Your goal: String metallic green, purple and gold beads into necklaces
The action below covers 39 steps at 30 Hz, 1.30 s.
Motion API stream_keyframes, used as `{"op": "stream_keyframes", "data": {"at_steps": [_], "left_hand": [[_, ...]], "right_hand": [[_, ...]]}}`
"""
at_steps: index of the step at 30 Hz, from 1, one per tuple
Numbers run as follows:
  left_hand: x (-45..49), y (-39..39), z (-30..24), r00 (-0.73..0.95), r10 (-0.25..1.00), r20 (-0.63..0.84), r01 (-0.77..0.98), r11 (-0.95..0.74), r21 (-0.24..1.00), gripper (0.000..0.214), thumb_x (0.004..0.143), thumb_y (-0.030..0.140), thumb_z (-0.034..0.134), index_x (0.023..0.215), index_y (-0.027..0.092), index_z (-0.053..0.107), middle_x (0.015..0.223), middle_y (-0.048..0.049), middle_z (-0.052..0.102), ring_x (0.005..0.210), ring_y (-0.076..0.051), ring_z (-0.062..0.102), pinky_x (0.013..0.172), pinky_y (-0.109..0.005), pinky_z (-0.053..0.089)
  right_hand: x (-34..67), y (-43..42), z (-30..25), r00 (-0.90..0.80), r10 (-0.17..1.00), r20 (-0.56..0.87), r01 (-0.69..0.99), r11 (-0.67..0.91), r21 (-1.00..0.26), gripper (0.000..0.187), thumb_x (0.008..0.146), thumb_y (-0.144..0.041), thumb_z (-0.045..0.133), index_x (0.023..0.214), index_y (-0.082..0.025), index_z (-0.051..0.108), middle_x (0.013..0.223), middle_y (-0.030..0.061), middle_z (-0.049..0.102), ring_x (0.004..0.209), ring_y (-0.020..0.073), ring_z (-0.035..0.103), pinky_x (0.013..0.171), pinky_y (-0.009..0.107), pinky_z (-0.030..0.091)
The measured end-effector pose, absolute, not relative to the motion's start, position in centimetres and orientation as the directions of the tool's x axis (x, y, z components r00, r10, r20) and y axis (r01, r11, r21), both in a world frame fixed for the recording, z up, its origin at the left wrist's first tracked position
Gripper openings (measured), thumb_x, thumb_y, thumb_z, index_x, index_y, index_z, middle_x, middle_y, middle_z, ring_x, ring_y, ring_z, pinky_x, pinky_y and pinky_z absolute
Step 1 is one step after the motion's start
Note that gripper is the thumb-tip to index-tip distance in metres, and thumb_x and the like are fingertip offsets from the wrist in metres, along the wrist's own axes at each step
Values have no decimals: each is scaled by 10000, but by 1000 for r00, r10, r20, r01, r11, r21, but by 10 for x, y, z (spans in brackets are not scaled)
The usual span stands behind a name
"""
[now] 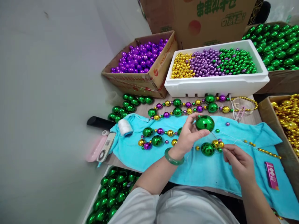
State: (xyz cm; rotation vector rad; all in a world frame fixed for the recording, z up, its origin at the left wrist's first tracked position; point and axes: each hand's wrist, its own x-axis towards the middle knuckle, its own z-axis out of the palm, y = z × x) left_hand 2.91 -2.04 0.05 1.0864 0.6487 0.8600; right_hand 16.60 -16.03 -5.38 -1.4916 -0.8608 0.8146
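"Where is the large green bead (pixel 205 123)?"

"In the left hand (pixel 187 133) — thumb below, fingers curled behind, grasping its left side above the turquoise towel (pixel 191 175)."

"And the right hand (pixel 239 163)?"

"Lower and to the right, with thumb and forefinger pinching the right edge of a cluster of small gold and purple beads (pixel 218 144). A thin straight line runs up from the cluster toward the left thumb; its far end is too fine to follow."

"What lies between the hands?"

"A second green bead (pixel 207 149), just below the held one and beside the cluster on its left."

"Anything behind them?"

"A beaded strand (pixel 177 102) — green, gold and purple — stretched before the white foam box (pixel 217 84), well apart from the right hand."
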Motion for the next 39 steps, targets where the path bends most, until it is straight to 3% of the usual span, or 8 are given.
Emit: {"op": "stream_keyframes", "data": {"at_steps": [4, 7, 9, 12, 18, 24, 30, 39], "left_hand": [[36, -24, 0, 737, 669, -93, -81, 224, 971, 733, 598, 321, 866, 1230, 257, 502, 1091, -66, 609, 948, -194, 618, 844, -329, 518], [40, -8, 11, 870, 488, -62, 82, -19, 996, 891, 552, 345, 886, 1350, 289, 493, 1287, -107, 557, 1129, -262, 572, 930, -373, 494], [44, 7, 23, 907, 420, -22, 88, -139, 986, 705, 657, 400, 817, 1308, 290, 569, 1311, -114, 559, 1107, -254, 586, 903, -370, 503], [57, 23, 38, 855, 513, 75, 26, -187, 982, 271, 865, 400, 608, 1046, 239, 729, 1119, -99, 671, 990, -201, 627, 864, -342, 506], [95, 21, 34, 755, 655, 36, 37, -97, 995, 192, 858, 287, 603, 786, 188, 750, 836, -48, 712, 778, -136, 630, 722, -253, 504], [121, 19, 26, 798, 603, -3, 29, -32, 999, 199, 853, 311, 611, 803, 162, 734, 730, -28, 669, 674, -104, 595, 637, -223, 487], [134, 27, 24, 789, 613, -42, -19, 92, 996, 216, 844, 338, 627, 799, 146, 716, 758, -21, 654, 644, -94, 593, 621, -229, 491], [133, 58, 24, 846, 532, -17, 48, -45, 998, 222, 827, 366, 639, 890, 174, 730, 781, -41, 690, 711, -121, 621, 679, -251, 517]], "right_hand": [[165, -154, -56, 504, 862, -59, -59, -34, -998, 185, 848, -359, 638, 876, -176, 626, 570, 0, 582, 497, 120, 515, 455, 234, 418], [174, -150, -60, 496, 865, -75, -125, -15, -992, 201, 853, -374, 634, 847, -179, 587, 605, 17, 619, 497, 124, 532, 459, 240, 438], [180, -148, -61, 511, 856, -74, -139, -2, -990, 208, 854, -377, 634, 844, -177, 577, 615, 22, 627, 488, 120, 526, 455, 239, 433], [187, -143, -62, 535, 842, -74, -145, 5, -989, 221, 852, -389, 630, 845, -174, 578, 605, 16, 616, 480, 115, 515, 439, 232, 408], [217, -139, -58, 574, 809, -126, 110, -229, -967, 331, 805, -344, 657, 1088, -171, 661, 533, -36, 540, 456, 103, 469, 439, 232, 377], [247, -134, -31, 577, 812, -87, -15, -95, -995, 386, 789, -365, 658, 1130, -184, 643, 1109, 104, 684, 550, 89, 532, 435, 236, 413], [249, -117, -42, 409, 887, -214, -180, -152, -972, 274, 752, -415, 700, 805, -150, 655, 670, 36, 662, 486, 88, 504, 414, 215, 392], [255, -122, -60, 497, 848, -183, -221, -81, -972, 259, 776, -406, 709, 828, -160, 646, 526, -10, 540, 462, 96, 476, 412, 209, 368]]}}
